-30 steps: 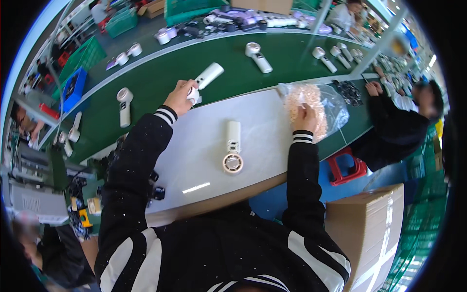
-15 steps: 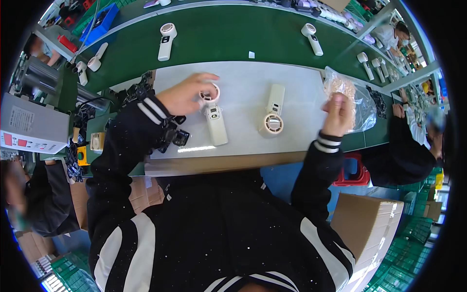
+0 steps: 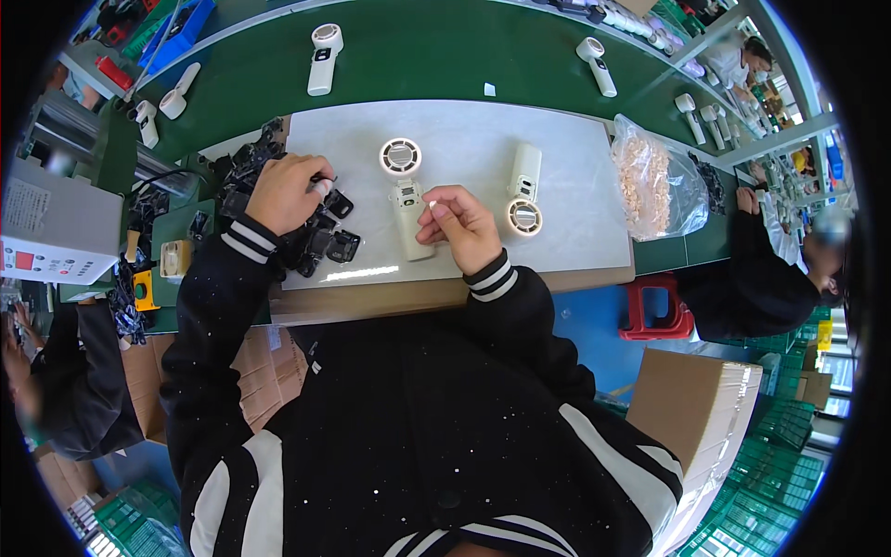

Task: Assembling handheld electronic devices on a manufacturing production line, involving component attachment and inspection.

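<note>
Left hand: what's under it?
The left hand rests on a heap of small black plastic parts at the grey mat's left edge. Whatever its fingers pinch is covered.

The person's left hand (image 3: 286, 192) lay knuckles-up, out to the left with its fingers curled down and closed, the forearm in a black sleeve with a striped cuff running back from it toward the lower left. The right hand (image 3: 457, 226) sat nearer the body's midline, half-closed with the thumb and forefinger pinched together at its upper left, its back turned to the right. Both elbows were bent, the right more sharply, so the right forearm rose short and steep from the chest, and the two hands stayed well apart.
</note>
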Available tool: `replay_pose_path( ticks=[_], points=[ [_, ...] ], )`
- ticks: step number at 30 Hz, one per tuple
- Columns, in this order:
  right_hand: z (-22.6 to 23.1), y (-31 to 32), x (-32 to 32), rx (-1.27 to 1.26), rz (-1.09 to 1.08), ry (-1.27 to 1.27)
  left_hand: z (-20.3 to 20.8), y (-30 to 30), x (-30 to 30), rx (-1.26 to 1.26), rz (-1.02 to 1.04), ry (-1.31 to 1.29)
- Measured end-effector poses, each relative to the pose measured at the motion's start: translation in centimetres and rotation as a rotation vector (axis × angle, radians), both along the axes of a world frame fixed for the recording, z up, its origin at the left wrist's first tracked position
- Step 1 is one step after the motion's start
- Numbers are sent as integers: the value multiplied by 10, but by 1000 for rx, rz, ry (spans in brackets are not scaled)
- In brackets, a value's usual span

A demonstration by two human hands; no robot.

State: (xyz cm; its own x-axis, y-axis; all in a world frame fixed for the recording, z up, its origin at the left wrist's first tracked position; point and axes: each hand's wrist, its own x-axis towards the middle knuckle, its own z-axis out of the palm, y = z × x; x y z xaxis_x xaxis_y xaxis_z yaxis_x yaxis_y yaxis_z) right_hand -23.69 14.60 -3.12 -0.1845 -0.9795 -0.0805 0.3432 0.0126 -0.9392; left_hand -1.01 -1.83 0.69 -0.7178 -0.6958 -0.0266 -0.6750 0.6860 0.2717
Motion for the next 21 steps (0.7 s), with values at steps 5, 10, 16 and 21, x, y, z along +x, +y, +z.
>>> replay_pose_path(
  ticks=[5,10,16,21],
  points=[
    [5,-4,-3,164,5,22,9,21,-3,-158,-126,466],
    [-13,-14,3,3,-69,443,10,56,-26,531,120,812],
    [-14,-25,17,-200,-169,858,-35,67,-46,775,184,1146],
    [-25,-31,18,-214,-251,1022,-48,78,-54,855,303,1315]
  ],
)
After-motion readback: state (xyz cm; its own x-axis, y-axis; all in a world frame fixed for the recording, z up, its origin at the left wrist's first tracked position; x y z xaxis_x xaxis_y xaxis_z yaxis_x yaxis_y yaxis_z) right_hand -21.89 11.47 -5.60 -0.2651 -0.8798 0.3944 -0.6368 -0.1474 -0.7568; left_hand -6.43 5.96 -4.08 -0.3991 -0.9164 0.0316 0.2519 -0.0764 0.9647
